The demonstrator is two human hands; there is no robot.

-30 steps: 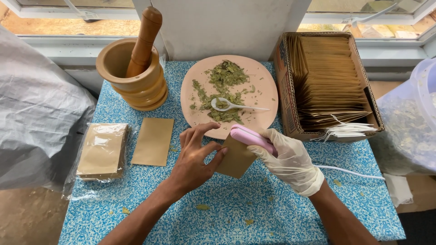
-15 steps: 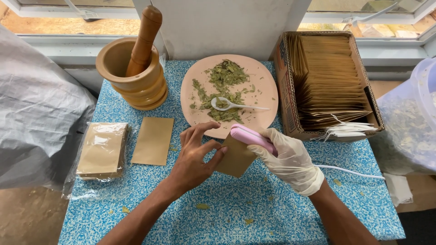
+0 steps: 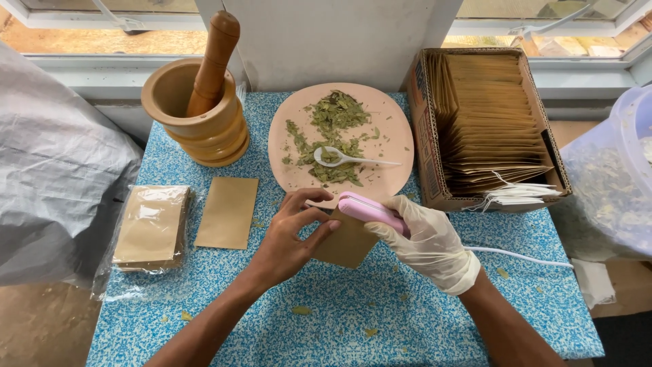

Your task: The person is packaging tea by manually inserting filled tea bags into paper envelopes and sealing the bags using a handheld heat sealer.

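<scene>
— Gripping what? 
— Gloved right hand (image 3: pixel 428 241) clamps a pink sealer (image 3: pixel 370 211) on a brown pouch (image 3: pixel 346 245); bare left hand (image 3: pixel 288 238) pinches the pouch's edge.
— Where? 
— Centre frame, just below the pink plate (image 3: pixel 394 136).

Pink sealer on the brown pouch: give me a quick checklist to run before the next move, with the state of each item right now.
1. Pink sealer gripped by the gloved right hand: ok.
2. Brown pouch steadied by the bare left hand, fingers at its top edge: ok.
3. Sealer clamped across the pouch's top edge: ok; whether it spans the full width, cannot tell.
4. Left fingertips clear of the sealer's tip: not ok, they sit right beside it.
5. White cord lying free on the table, not snagged: ok.
6. Pouch filled with leaves: cannot tell, it is opaque.
</scene>
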